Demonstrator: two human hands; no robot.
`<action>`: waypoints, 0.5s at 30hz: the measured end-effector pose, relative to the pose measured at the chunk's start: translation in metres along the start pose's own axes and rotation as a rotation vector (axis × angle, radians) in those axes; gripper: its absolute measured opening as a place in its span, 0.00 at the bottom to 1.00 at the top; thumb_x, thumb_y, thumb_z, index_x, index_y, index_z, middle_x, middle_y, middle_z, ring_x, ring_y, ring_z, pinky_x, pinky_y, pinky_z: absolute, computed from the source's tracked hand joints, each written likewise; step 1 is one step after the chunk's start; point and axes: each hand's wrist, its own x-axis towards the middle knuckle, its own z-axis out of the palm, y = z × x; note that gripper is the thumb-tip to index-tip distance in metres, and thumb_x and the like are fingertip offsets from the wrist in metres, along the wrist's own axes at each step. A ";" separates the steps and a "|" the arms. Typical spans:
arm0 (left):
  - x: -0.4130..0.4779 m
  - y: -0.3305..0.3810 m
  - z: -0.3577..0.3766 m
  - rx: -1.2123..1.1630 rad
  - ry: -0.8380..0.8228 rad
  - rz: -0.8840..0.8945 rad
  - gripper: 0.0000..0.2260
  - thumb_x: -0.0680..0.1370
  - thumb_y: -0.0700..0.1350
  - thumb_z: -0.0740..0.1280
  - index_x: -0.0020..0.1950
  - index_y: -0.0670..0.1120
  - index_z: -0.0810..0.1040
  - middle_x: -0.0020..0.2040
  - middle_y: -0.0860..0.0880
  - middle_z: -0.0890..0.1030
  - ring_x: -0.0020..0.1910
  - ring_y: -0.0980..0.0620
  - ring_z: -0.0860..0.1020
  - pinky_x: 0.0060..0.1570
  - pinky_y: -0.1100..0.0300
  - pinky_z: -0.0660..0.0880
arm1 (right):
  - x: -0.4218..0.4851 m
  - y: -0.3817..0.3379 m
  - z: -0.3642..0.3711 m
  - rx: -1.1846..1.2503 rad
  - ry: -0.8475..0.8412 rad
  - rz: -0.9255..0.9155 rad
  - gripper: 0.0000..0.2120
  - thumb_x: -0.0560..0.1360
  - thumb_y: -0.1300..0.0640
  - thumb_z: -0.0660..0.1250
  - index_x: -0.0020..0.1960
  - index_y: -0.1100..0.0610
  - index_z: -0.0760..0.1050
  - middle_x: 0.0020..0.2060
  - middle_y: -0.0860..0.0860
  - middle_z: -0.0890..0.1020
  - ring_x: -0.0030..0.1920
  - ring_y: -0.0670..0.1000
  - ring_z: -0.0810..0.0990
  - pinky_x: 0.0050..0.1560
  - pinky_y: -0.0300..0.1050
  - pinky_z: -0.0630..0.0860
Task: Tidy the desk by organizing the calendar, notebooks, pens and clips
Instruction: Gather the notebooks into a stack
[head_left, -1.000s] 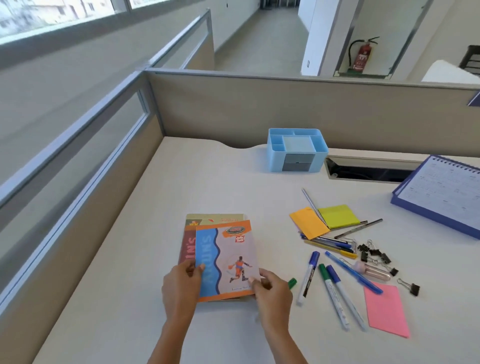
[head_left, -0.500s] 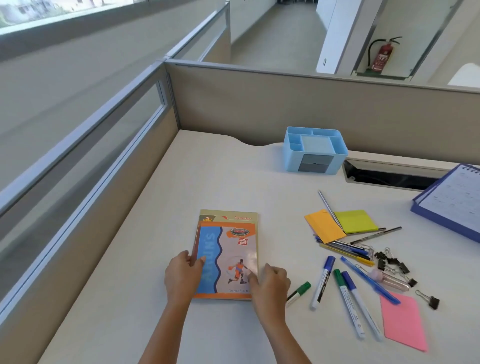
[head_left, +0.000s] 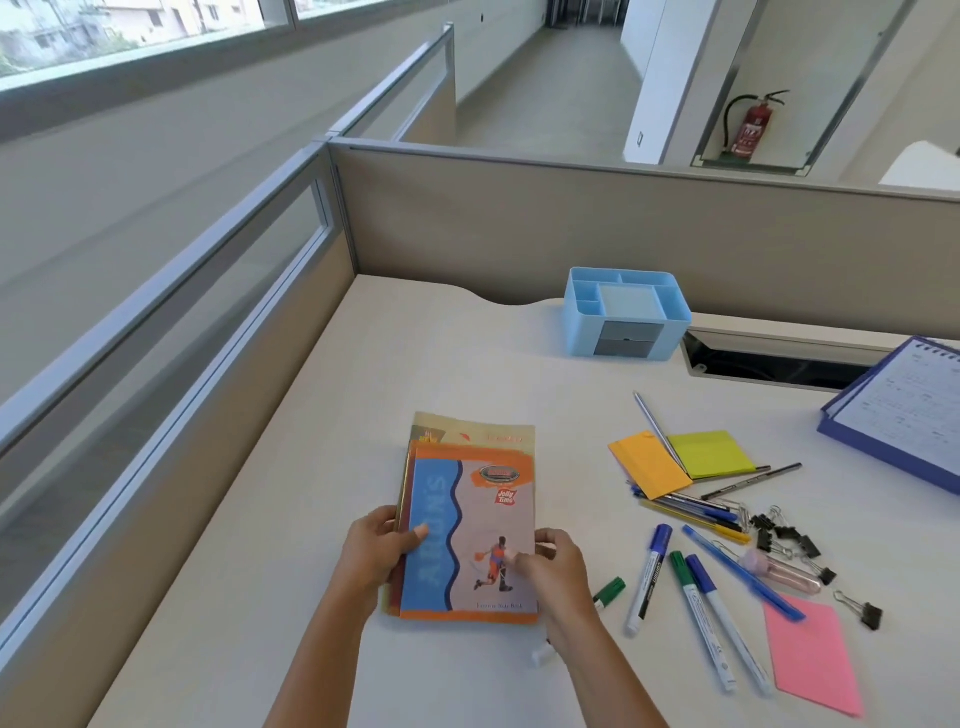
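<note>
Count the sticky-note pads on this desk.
3: orange pad and yellow-green pad side by side beyond the pens; pink pad right of the markers, nearest the front edge. The calendar might cover others.

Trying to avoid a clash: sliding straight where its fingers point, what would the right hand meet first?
Likely the left hand: the right hand points left across the top notebook, with only its cover between them.

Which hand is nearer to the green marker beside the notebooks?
Right. The right hand is directly beside the green marker, its wrist hiding the marker's middle; the left hand grips the opposite edge of the notebooks.
</note>
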 end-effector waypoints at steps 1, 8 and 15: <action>-0.002 0.001 0.001 -0.052 -0.009 0.050 0.12 0.73 0.40 0.73 0.55 0.43 0.75 0.49 0.44 0.84 0.43 0.46 0.84 0.38 0.53 0.82 | 0.000 -0.001 -0.002 0.027 0.000 -0.020 0.15 0.68 0.57 0.75 0.50 0.54 0.73 0.46 0.52 0.84 0.46 0.54 0.83 0.49 0.57 0.81; -0.016 0.016 0.011 -0.171 -0.061 0.379 0.10 0.75 0.34 0.68 0.55 0.42 0.75 0.51 0.47 0.82 0.49 0.51 0.83 0.38 0.60 0.81 | 0.001 -0.031 -0.022 0.162 -0.074 -0.328 0.14 0.72 0.63 0.72 0.52 0.57 0.69 0.45 0.51 0.86 0.48 0.51 0.84 0.46 0.43 0.81; -0.018 -0.003 0.024 -0.070 -0.080 0.480 0.16 0.78 0.34 0.64 0.59 0.52 0.70 0.57 0.54 0.79 0.56 0.60 0.79 0.45 0.63 0.80 | 0.006 -0.025 -0.034 0.087 -0.131 -0.504 0.19 0.72 0.62 0.72 0.60 0.52 0.70 0.50 0.49 0.85 0.52 0.45 0.83 0.48 0.39 0.80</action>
